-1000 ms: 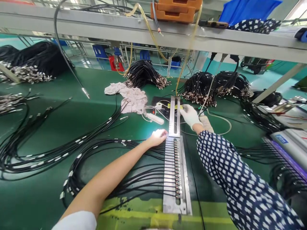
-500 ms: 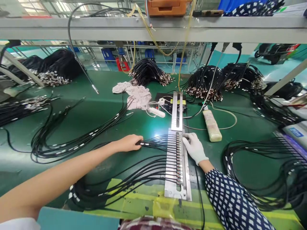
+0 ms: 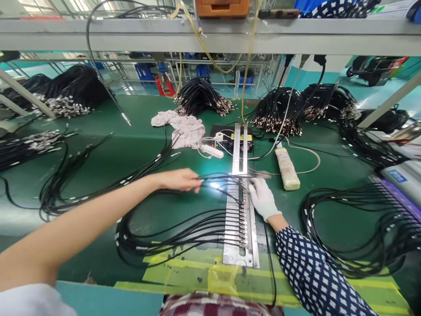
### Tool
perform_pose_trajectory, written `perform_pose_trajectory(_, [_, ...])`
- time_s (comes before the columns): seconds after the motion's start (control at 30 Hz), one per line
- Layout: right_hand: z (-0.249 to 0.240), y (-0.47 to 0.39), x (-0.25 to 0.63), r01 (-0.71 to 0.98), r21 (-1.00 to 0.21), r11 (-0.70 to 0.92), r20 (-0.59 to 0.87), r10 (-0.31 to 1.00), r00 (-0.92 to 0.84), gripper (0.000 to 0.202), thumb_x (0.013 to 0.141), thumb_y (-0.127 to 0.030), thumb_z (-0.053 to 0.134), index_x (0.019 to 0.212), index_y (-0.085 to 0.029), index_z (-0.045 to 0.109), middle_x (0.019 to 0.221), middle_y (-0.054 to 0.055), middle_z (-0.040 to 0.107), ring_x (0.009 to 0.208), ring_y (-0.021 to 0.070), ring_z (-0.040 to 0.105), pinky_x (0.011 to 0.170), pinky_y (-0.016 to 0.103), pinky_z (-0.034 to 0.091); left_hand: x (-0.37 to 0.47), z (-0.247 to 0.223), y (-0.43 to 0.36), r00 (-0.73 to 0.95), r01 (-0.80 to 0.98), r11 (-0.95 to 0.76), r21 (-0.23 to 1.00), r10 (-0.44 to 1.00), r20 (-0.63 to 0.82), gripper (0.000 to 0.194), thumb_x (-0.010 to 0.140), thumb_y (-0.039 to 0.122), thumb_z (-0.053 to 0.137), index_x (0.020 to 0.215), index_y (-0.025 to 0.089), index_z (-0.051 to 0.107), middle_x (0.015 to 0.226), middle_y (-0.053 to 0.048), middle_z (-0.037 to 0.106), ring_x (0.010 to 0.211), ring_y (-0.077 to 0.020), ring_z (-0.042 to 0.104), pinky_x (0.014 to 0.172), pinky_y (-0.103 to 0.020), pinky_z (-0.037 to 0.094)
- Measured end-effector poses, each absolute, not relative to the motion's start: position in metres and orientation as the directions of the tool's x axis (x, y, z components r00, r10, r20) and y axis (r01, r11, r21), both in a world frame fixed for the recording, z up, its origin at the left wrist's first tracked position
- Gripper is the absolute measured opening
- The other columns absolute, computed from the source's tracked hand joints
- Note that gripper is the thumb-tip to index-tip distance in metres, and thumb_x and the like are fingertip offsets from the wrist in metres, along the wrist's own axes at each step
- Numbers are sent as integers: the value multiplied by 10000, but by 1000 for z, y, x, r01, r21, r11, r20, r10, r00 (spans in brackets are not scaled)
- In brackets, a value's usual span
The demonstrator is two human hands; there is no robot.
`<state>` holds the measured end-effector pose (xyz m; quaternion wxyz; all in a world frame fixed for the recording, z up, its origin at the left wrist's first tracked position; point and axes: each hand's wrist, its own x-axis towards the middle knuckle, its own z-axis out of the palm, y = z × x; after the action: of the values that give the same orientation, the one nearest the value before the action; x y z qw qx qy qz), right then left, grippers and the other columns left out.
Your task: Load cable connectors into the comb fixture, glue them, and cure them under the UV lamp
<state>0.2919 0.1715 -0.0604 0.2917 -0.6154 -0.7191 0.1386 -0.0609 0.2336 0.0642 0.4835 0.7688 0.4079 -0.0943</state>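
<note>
My bare left hand (image 3: 184, 180) is closed around a bundle of black cables (image 3: 219, 176), left of a slotted metal fixture (image 3: 230, 219). Most of the bundle stretches over the fixture's upper part toward my right hand (image 3: 262, 199), which wears a white glove. That hand lies along the fixture's right edge; its fingertips and the cable ends by them are blurred, so I cannot tell whether it grips them. Further down, a row of black cables (image 3: 197, 231) stays seated in the slots, metal ends lined up on the right. A bright light spot shows behind the held bundle.
Behind the fixture sits a black control box (image 3: 220, 131), beside a pinkish cloth (image 3: 187, 131). A wrapped pale block (image 3: 287, 169) lies to the right. Bundles of black cables (image 3: 200, 94) line the back, and a grey shelf beam (image 3: 164, 37) crosses above the table.
My left hand has risen slightly with the cable bundle. The cables from the fixture's upper slots now lie lifted above it. My right hand remains at its right edge, fingertips now blurred.
</note>
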Motion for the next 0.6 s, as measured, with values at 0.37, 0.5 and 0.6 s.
perform_pose_trajectory(0.37, [-56,169,291,803,-562,197,232,970,-76,451,996,-443,320,1265,-185,575,1272,91,541,1169,249,516,1008,430,451,-77,15,123,431,900,-359,245,810,-398,826,822,598,650,1450,109,425,1432,-179,413,1312,-312,402,1096,-403,337])
perform_pose_trajectory(0.5, [-56,170,291,801,-568,191,229,971,-69,443,987,-438,339,1251,-181,585,1259,95,547,1166,254,518,1005,436,449,-50,14,66,373,914,-190,359,741,-558,614,873,363,614,1414,139,429,1325,-113,509,1211,-235,490,1042,-351,383])
perform_pose_trajectory(0.6, [-56,170,292,795,-574,198,230,970,-75,428,988,-434,348,1243,-192,591,1248,84,553,1166,243,519,1015,426,445,-43,16,66,348,931,-182,317,710,-613,169,885,273,475,974,147,544,1061,-73,593,980,-225,559,869,-366,411])
